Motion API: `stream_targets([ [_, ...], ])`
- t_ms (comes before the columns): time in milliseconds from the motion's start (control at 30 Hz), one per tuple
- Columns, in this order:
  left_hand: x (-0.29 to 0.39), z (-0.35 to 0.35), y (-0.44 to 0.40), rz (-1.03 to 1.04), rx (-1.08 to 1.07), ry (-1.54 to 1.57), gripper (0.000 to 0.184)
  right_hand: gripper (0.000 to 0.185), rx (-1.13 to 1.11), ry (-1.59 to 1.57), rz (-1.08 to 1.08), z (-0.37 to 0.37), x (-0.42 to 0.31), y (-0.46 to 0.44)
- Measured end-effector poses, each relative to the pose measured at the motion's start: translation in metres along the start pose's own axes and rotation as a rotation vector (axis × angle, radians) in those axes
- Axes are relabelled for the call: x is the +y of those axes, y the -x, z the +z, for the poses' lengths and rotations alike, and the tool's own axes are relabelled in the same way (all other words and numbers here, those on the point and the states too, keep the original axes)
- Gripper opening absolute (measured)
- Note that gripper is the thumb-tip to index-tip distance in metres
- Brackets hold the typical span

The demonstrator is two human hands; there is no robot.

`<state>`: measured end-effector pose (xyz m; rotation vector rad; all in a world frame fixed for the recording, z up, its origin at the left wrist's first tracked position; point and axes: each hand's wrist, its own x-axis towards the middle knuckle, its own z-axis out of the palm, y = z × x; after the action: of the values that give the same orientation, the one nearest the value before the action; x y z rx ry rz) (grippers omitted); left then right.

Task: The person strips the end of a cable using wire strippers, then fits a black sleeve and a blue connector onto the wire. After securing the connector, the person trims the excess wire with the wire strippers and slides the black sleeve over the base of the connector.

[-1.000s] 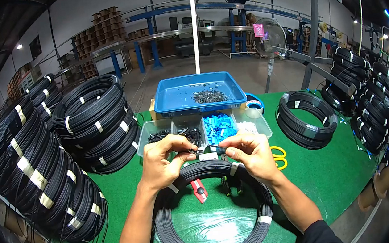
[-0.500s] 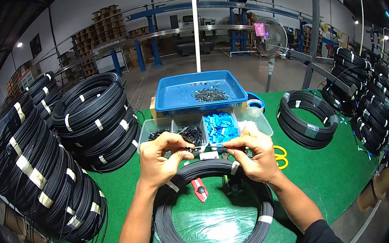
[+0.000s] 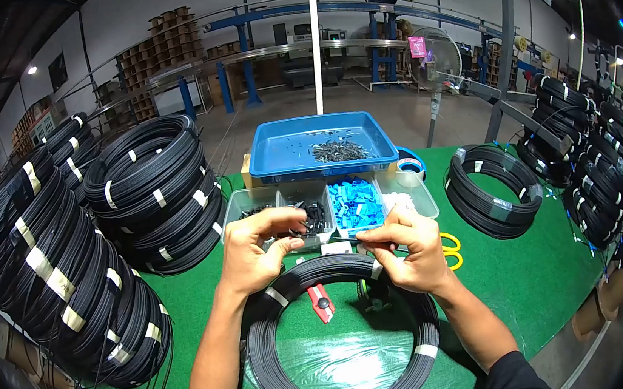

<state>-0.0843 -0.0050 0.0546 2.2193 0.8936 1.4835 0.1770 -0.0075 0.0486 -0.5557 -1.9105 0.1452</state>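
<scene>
My right hand [image 3: 410,249] is closed in a pinch on the end of a thin black cable [image 3: 346,238], which points left. My left hand [image 3: 260,249] is to the left of the cable end, thumb and fingers apart. Dark bits show by its fingertips, against small black parts [image 3: 315,215] in the bin behind. Below both hands lies a coil of black cable [image 3: 266,351] with pale tape bands. Inside the coil are a red cutter-like tool [image 3: 321,304] and a dark tool [image 3: 372,294] I cannot make out.
A clear divided bin [image 3: 422,196] holds blue pieces [image 3: 356,203] and white pieces [image 3: 399,200]. Behind it is a blue tray [image 3: 271,170] with black scraps [image 3: 339,150]. Yellow-handled scissors [image 3: 451,250] lie right. Cable coils stand left [image 3: 149,204] and right [image 3: 494,202] on the green table [image 3: 531,262].
My left hand has parted its thumb and fingers and come off the cable end. The pale tip seen earlier between the hands no longer shows. My right hand keeps its pinch.
</scene>
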Motion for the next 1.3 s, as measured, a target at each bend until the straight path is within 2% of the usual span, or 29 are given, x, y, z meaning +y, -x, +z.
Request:
stream_targets([
  [67, 0.008, 0.005, -0.001, -0.227, 0.080, 0.212, 0.055, 0.026, -0.009, 0.018, -0.014, 0.002, 0.000, 0.001],
  [100, 0.001, 0.003, 0.000, -0.170, 0.037, 0.144, 0.073, 0.027, -0.016, 0.019, -0.047, 0.004, 0.002, 0.002],
  [233, -0.003, 0.005, 0.001, -0.128, 0.069, 0.162, 0.081, 0.031, -0.048, 0.049, -0.101, 0.004, -0.002, 0.003],
  [833, 0.001, 0.010, 0.000, -0.038, 0.041, 0.039, 0.073, 0.030, -0.096, 0.065, -0.086, 0.007, -0.007, 0.005],
  [1033, 0.003, 0.010, 0.000, -0.090, 0.033, 0.037, 0.073, 0.032, -0.110, 0.079, -0.089, 0.004, -0.005, 0.003],
  [1300, 0.004, 0.012, -0.001, -0.061, 0.050, 0.020, 0.072, 0.032, -0.127, 0.074, -0.083, 0.005, -0.004, 0.004],
])
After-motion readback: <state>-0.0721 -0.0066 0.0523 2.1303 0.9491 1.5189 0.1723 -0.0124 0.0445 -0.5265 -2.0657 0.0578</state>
